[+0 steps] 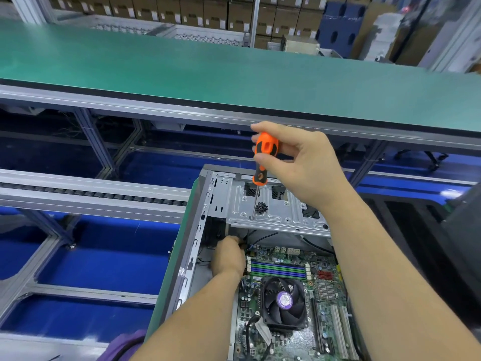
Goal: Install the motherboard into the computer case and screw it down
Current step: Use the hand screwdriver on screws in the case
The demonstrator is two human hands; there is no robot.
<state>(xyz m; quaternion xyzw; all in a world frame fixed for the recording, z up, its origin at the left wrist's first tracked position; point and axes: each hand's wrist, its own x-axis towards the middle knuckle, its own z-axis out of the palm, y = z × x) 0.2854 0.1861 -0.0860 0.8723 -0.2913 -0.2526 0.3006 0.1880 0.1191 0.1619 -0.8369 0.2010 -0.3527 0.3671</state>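
Motherboard (286,295) sits flat inside the open computer case (197,230), which lies on its side at lower centre. Green PCB, blue and green RAM slots (278,270) across its upper part, black CPU cooler fan (284,301) with a purple hub label below them, white expansion slots (341,332) at lower right.

Left hand (228,256) is down in the case at the board's upper left corner, back of hand toward camera, fingers curled in toward the corner near some black cables (263,237). Fingertips hidden, so can't tell if it grips anything.

Right hand (299,162) is raised above the case and pinches the top of an orange-and-black screwdriver (261,162) between thumb and fingers. Handle upright, thin shaft pointing down, tip at the silver drive bay bracket (276,212). Small pile of black screws (261,207) rests on that bracket just beside the shaft.

Case rests on a green-edged desk (166,295), only its left edge visible. Left of it: aluminium frame rails (91,194) of a roller conveyor over blue floor (104,256). Behind, a long green belt surface (208,74) runs across the view. Beyond that, stacked cardboard boxes (208,11) and blue crates (338,29). Purple sleeve (125,345) at bottom edge.
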